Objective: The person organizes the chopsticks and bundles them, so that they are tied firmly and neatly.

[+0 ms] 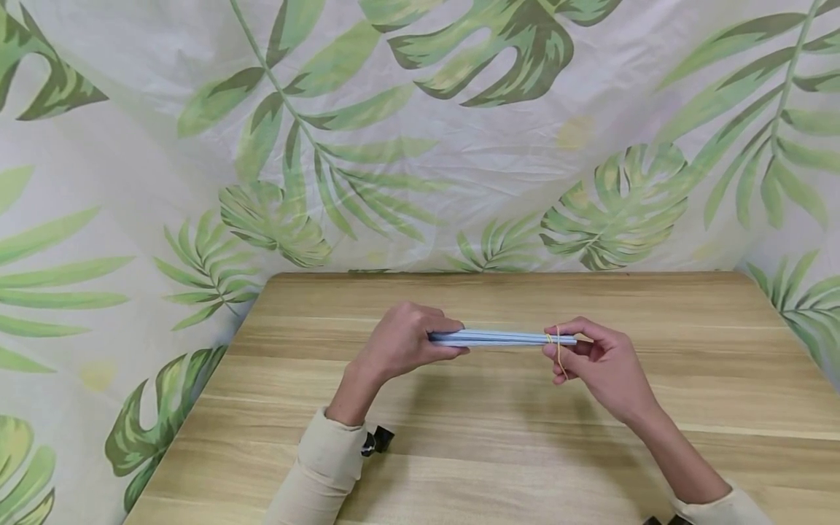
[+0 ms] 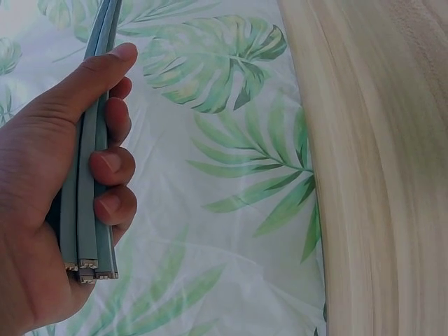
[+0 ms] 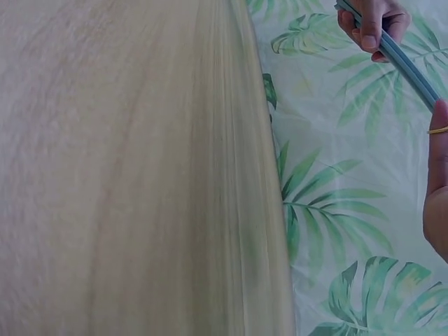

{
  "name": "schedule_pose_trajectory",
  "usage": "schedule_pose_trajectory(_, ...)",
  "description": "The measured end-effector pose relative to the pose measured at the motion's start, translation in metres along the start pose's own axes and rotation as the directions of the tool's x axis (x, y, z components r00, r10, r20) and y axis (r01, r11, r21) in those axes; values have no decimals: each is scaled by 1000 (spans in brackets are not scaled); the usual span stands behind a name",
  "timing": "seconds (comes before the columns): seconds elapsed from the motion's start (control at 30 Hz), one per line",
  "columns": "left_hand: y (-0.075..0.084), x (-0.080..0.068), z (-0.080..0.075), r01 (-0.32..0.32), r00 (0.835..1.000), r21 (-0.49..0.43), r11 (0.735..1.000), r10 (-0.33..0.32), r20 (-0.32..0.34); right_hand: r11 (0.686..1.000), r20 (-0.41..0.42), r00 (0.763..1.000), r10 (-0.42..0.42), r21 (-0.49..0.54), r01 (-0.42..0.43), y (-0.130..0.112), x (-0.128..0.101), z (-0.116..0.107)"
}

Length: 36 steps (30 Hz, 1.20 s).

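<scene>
My left hand (image 1: 403,341) grips one end of a bundle of slim light-blue strips (image 1: 502,337), held level above the table. In the left wrist view its fingers wrap round the strips (image 2: 87,175), whose cut ends show by the palm. At the bundle's other end, my right hand (image 1: 607,364) has its thumb and fingers bent about the tip. A yellow rubber band (image 1: 560,357) circles the strips there and stretches over the right fingers. Only part of the right hand (image 3: 437,182) shows in the right wrist view, with the band across its thumb.
Beneath both hands lies a wood-grain table (image 1: 499,437). A leaf-print cloth (image 1: 420,182) hangs behind it and at its sides. A small black device (image 1: 377,441) sits at the left cuff.
</scene>
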<state>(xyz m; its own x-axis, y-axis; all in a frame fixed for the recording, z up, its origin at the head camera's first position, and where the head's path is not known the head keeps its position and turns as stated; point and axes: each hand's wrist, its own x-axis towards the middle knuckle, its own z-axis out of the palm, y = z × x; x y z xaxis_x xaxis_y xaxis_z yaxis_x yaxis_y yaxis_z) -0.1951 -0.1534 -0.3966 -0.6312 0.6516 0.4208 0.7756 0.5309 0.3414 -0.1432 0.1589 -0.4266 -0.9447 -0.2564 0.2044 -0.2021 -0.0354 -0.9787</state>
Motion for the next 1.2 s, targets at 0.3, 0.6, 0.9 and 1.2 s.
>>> schedule_pose_trajectory(0.3, 0, 1, 1, 5, 1000, 32, 999, -6, 9, 991, -23, 999, -45, -124, 42, -5, 1, 1)
schedule_pose_trajectory(0.6, -2, 0, 1, 22, 1000, 72, 997, -23, 13, 977, 19, 991, -130, -165, 132, -3, 3, -6)
schedule_pose_trajectory(0.9, -1, -1, 0, 30, 999, 89, 996, -32, 19, 986, 23, 998, -64, -155, 67, -2, 3, -12)
schedule_pose_trajectory(1.2, 1, -1, 1, 31, 999, 104, 994, -35, 35, 980, -35, 999, 7, -200, -14, 0, 3, -10)
